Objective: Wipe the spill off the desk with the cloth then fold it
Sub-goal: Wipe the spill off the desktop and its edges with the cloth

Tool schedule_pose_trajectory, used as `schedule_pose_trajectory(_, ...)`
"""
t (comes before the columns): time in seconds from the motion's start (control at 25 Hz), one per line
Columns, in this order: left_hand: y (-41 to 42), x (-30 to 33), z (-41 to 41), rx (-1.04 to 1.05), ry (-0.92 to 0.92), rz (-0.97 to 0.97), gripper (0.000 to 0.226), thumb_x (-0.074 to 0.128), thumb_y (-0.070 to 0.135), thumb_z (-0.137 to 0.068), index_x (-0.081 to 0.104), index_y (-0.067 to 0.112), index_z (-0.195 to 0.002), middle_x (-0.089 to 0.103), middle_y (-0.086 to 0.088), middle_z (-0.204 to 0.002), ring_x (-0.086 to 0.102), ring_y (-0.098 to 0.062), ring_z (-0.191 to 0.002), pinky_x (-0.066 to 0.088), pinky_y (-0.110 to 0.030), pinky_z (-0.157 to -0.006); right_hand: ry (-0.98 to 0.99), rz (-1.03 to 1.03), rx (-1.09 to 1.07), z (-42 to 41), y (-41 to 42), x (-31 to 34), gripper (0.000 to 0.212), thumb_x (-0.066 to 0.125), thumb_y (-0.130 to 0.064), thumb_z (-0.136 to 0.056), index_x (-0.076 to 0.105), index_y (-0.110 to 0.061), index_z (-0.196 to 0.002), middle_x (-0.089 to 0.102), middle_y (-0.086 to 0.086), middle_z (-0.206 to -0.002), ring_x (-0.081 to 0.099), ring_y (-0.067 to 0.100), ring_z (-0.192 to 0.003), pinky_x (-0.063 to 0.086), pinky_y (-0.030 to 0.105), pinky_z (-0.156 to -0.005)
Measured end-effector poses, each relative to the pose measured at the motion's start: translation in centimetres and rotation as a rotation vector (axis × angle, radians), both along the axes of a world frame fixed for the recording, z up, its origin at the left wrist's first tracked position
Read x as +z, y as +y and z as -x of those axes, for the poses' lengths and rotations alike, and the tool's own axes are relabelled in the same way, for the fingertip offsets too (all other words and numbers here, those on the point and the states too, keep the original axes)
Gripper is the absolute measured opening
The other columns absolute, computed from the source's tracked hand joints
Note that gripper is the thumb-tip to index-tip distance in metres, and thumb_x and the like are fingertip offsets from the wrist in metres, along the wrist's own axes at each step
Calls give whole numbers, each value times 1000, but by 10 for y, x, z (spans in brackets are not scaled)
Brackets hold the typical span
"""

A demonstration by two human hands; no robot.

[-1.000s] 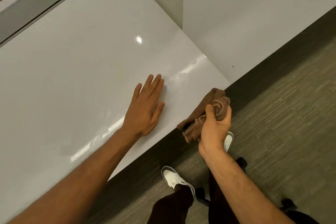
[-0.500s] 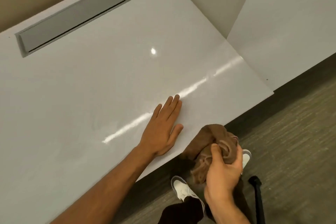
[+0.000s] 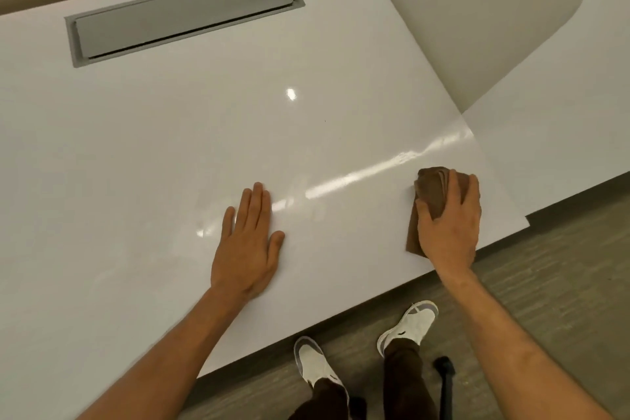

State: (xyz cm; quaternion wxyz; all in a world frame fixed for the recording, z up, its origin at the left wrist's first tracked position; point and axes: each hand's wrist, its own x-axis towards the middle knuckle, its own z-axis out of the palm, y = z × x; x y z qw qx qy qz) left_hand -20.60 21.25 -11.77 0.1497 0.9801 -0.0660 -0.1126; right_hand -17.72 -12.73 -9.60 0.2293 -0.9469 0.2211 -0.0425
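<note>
A bunched brown cloth [image 3: 432, 190] lies on the glossy white desk [image 3: 170, 153] near its right front corner. My right hand [image 3: 448, 220] presses down on the cloth, fingers curled over it and covering most of it. My left hand [image 3: 248, 242] rests flat on the desk to the left, palm down, fingers together, holding nothing. Faint wet smears [image 3: 286, 201] show on the desk just beyond the left fingertips, between the two hands.
A grey recessed cable flap [image 3: 184, 14] is set into the desk at the back. A second white desk [image 3: 562, 119] adjoins on the right. Below the front edge are the floor, my white shoes [image 3: 414, 320] and a black chair part [image 3: 445, 372].
My right hand has brought the cloth up from below the desk's front edge and set it down on the desk. The view has tilted up; the left hand stays flat.
</note>
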Motion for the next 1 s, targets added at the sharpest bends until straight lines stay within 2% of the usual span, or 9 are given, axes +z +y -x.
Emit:
schedule_pose_trajectory(0.2,1,-4,-1,-2,-9,-10,72,19,49,-107,-5,15,-166,-12,1,-175,-12,-16,-161,4,-46,-131,-60,-36,107,-90,33,-3,74,64,-37,-95,29,-17,-156,21,16,-163,34,38,-144,38,54,-113)
schedule_pose_trajectory(0.32,0,-5,0,3,-36,4,73,20,49,-107,-4,14,-166,-11,1,-175,-12,-15,-161,4,-44,-131,-6,-96,266,-142,77,-2,88,68,-52,-87,26,-22,-158,17,12,-166,29,34,-148,34,49,-117)
schedule_pose_trajectory(0.4,0,-4,0,20,-46,57,75,20,52,-107,-7,14,-166,-14,0,-175,-13,-14,-161,1,-41,-131,21,-110,431,-154,111,-5,93,71,-54,-82,26,-25,-158,16,9,-167,28,31,-149,35,45,-116)
schedule_pose_trajectory(0.6,1,-3,2,128,-119,290,87,19,66,-104,-6,10,-165,-16,-1,-174,-11,-15,-161,-2,-29,-130,-38,-191,1014,-117,175,-10,82,72,-26,-83,34,-22,-155,24,7,-166,31,24,-148,34,33,-116)
schedule_pose_trajectory(0.72,3,-1,2,218,-194,476,94,22,69,-102,-3,3,-164,-9,-5,-175,-4,-18,-162,3,-29,-131,-7,-287,1316,-76,194,-6,74,73,-22,-80,45,-22,-149,37,2,-159,38,18,-140,37,27,-111)
schedule_pose_trajectory(0.8,5,0,4,213,-204,559,92,24,67,-103,0,2,-165,-2,-6,-176,1,-20,-163,6,-33,-131,9,-372,1398,-54,189,-1,64,72,-20,-82,51,-25,-143,45,-4,-153,43,15,-137,42,26,-108)
schedule_pose_trajectory(0.84,7,1,6,195,-189,569,90,24,66,-104,2,4,-165,1,-5,-176,2,-20,-163,7,-35,-131,42,-409,1402,-43,182,2,64,71,-20,-82,51,-28,-142,45,-7,-153,43,13,-138,40,21,-108)
schedule_pose_trajectory(0.92,10,6,12,185,-102,544,88,21,69,-103,3,10,-166,0,2,-175,-1,-15,-162,5,-35,-132,139,-428,1394,-20,159,7,60,68,-28,-86,51,-33,-143,44,-13,-155,39,9,-141,23,8,-110)
schedule_pose_trajectory(1.0,14,12,20,184,14,473,92,18,77,-99,-3,18,-166,-7,10,-174,-9,-7,-160,-1,-30,-131,262,-382,1392,5,130,8,58,69,-31,-89,51,-39,-144,40,-15,-158,31,5,-145,11,6,-111)
